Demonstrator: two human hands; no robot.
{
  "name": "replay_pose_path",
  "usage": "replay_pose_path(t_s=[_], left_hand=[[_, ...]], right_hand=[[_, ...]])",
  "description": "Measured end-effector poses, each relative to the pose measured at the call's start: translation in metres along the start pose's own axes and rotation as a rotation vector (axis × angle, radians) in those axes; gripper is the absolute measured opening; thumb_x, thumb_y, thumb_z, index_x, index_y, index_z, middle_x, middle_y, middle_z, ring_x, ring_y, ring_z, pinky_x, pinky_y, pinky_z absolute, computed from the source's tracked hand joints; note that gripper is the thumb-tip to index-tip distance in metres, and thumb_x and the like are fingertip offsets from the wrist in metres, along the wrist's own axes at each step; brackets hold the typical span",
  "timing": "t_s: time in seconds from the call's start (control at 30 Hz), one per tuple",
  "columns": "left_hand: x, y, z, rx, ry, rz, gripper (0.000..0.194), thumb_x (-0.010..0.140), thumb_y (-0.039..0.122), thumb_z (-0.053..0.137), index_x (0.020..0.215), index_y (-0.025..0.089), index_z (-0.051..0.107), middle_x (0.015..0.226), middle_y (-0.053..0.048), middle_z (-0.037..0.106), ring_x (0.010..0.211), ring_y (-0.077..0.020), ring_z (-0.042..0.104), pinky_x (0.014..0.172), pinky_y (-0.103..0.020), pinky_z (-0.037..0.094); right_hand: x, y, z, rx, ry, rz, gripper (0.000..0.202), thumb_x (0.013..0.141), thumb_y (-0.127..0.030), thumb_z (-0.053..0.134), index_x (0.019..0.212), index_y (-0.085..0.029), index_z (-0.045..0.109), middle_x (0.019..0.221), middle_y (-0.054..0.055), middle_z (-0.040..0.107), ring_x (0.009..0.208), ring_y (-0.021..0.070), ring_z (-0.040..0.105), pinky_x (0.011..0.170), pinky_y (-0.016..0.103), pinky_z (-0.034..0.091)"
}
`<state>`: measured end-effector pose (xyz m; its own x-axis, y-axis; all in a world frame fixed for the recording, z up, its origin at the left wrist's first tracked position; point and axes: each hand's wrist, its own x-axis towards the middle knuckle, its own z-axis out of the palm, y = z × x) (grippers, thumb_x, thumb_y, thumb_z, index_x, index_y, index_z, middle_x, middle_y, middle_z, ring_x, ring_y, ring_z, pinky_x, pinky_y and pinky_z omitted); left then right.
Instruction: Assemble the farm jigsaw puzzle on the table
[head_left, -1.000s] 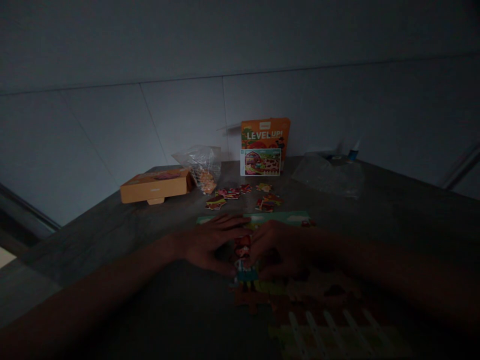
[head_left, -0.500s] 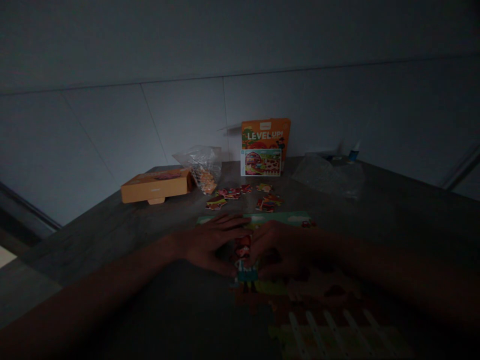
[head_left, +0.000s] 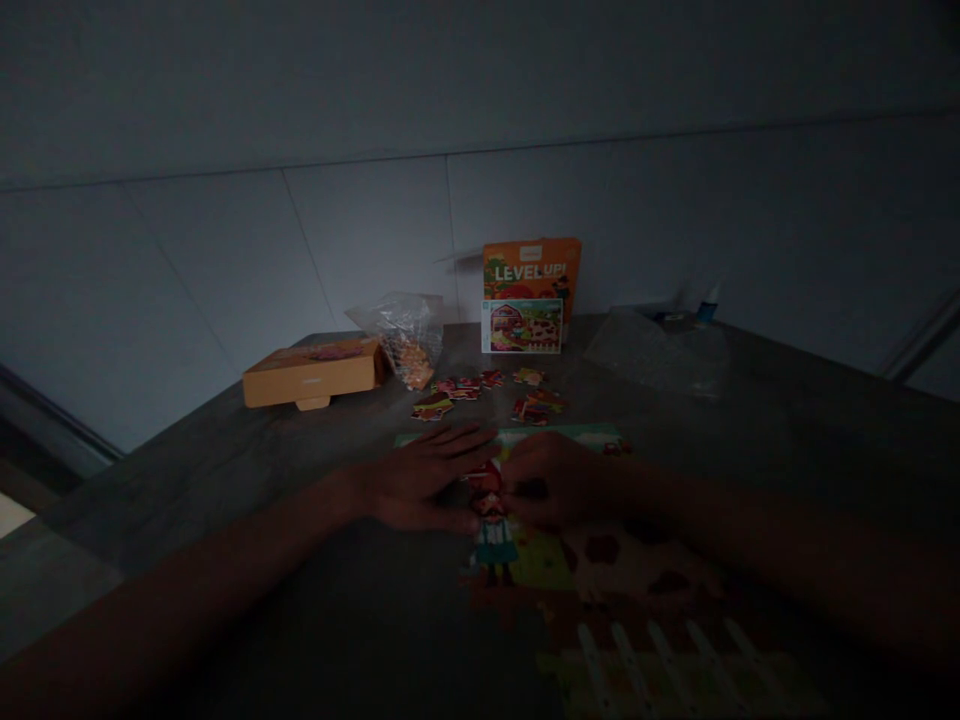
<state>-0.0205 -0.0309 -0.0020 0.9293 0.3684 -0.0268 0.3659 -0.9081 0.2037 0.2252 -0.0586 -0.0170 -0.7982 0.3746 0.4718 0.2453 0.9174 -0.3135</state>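
Note:
A partly joined jigsaw (head_left: 615,570) with a farmer figure, a spotted cow and a white fence lies on the dark table. My left hand (head_left: 424,480) rests flat over its upper left part, fingers spread, left of the farmer's red hat. Just right of the hat, my right hand (head_left: 551,480) has its fingers bent down onto the jigsaw. What its fingertips touch is too dark to make out. Several loose puzzle pieces (head_left: 457,387) lie beyond both hands.
An orange box (head_left: 536,260) stands at the back with a picture card (head_left: 523,326) before it. At the left are an open orange box (head_left: 315,375) and a plastic bag (head_left: 409,335) of pieces. Another clear bag (head_left: 660,350) and a small blue bottle (head_left: 707,305) are back right.
My right hand has moved slightly up, with its fingers drawn closer together, uncovering more of the green and cow area. My left hand has shifted only a little.

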Motion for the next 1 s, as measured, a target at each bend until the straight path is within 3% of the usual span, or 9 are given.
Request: replay_pose_path(t_s=[0.4,0.63,1.0], left_hand=[[0.001,0.001,-0.001,0.068,0.088,0.000,0.090,0.084,0.069,0.055,0.151,0.016,0.030,0.157,-0.019,0.029,0.144,-0.0370,0.029,0.116,-0.053,0.028],[0.000,0.001,-0.003,0.112,0.185,0.062,0.064,0.093,0.054,0.052,0.144,0.017,0.043,0.149,-0.017,0.042,0.134,-0.0337,0.044,0.110,-0.049,0.038],[-0.008,-0.008,-0.002,0.240,0.255,0.019,0.041,0.099,0.041,0.044,0.132,0.018,0.055,0.137,-0.014,0.053,0.127,-0.0287,0.051,0.108,-0.045,0.042]], right_hand=[[-0.004,0.016,0.003,-0.184,0.032,0.088,0.017,0.070,-0.022,0.051,0.058,-0.019,0.040,0.052,-0.006,0.035,0.050,0.0090,0.030,0.053,0.024,0.021],[-0.003,0.014,-0.001,-0.250,0.002,0.155,0.017,0.072,-0.021,0.051,0.058,-0.018,0.043,0.052,-0.005,0.037,0.049,0.0086,0.033,0.053,0.023,0.022],[-0.001,0.017,0.000,-0.397,0.038,0.199,0.017,0.072,-0.022,0.053,0.057,-0.018,0.048,0.050,-0.002,0.047,0.049,0.0099,0.035,0.054,0.025,0.021]])
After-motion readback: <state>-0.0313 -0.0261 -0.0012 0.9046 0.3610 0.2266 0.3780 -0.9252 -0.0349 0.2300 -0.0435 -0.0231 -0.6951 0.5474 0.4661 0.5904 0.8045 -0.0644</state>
